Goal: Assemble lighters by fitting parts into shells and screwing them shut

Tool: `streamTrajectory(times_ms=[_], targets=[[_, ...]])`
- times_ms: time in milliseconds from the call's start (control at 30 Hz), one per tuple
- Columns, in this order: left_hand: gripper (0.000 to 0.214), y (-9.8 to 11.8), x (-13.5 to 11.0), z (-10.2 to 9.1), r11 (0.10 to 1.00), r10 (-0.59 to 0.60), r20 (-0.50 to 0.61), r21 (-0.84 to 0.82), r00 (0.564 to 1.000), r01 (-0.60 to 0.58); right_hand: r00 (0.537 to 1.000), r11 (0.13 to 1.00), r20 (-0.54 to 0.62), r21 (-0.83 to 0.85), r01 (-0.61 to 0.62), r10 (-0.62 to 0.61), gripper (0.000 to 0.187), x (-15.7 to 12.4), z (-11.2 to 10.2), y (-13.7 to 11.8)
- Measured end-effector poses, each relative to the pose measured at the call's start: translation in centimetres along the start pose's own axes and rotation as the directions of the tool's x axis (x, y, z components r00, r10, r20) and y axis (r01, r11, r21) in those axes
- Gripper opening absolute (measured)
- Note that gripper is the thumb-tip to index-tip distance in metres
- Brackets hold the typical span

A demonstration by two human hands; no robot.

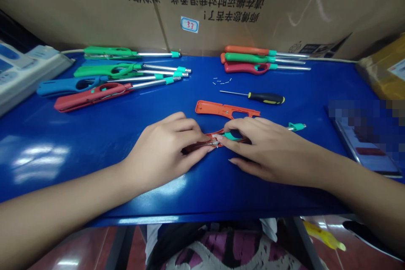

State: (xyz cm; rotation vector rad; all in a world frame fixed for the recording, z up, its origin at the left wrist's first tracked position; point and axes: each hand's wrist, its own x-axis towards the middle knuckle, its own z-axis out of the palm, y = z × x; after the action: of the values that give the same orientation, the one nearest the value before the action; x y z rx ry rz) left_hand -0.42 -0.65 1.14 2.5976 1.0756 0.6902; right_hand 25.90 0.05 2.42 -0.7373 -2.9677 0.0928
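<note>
Both my hands rest on the blue table [95, 135] around a half-open orange lighter body [218, 137] with a teal trigger inside. My left hand [164, 152] has its fingers closed on the body's left end. At the middle, my right hand [265, 147] pinches a small part against it with thumb and forefinger. The lighter's teal-tipped nozzle [296, 126] sticks out to the right of my right hand. A separate orange shell half [226, 109] lies just behind my hands.
A black and yellow screwdriver [262, 97] and several tiny metal pins [222, 80] lie behind the shell. Long-nosed lighters lie in a group at back left [110, 80] and back right [253, 59]. Cardboard boxes [221, 4] wall the back. A white device [25, 71] is far left, a tray [367, 152] right.
</note>
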Motion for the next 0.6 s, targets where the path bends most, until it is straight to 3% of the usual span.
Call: streamTrajectory(times_ms=[200,300,467,600], targets=[[0.016,0.0,0.1,0.0,1.000,-0.008,0.007,0.019,1.000,0.008,1.000,1.000,-0.016,-0.016,0.002,-0.002,0.042,0.1,-0.1,-0.3],[0.016,-0.1,0.0,0.1,1.000,-0.007,0.008,0.004,1.000,0.007,0.995,0.999,-0.095,-0.030,-0.028,0.025,0.044,0.0,-0.1,0.5],[0.019,0.0,0.0,-0.1,1.000,0.006,0.000,-0.008,1.000,-0.006,0.940,0.981,-0.296,-0.047,-0.190,0.168,0.041,-0.1,-0.5,2.2],[0.017,0.0,0.1,-0.2,0.999,-0.027,0.003,-0.036,1.000,0.027,0.904,0.970,-0.367,-0.016,-0.244,0.221,0.034,-0.1,-0.8,2.8]])
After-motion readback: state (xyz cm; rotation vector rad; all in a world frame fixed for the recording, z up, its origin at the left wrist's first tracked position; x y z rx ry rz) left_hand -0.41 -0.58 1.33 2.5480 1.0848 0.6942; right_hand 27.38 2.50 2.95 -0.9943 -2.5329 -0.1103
